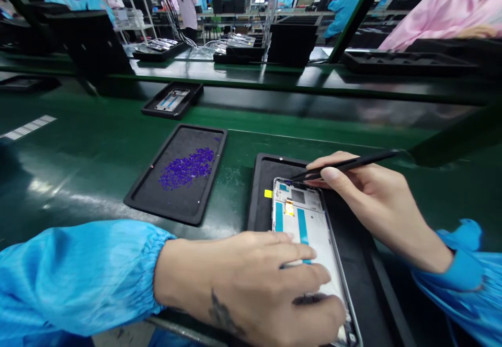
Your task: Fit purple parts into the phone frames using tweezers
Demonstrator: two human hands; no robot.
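Note:
In front of me a silver phone frame [323, 245] with blue strips and a small yellow tab lies on a black tray [262, 180]. My left hand [251, 284] rests across its lower part, fingers spread and lying on it; the palm side is hidden. My right hand [376, 206] is closed round black tweezers [356, 161], held like a pen. Their tips touch or hover at the top edge of the phone frame; I cannot tell which. To the left, a second black tray [186, 208] carries a scatter of tiny purple pieces [188, 169].
Farther back, a small black tray [152, 107] holds another phone frame [172, 100]. A perforated white strip [31, 127] lies on the green table [78, 159]. A raised shelf [243, 78] with black trays and cables crosses behind. Several people in work coats are beyond.

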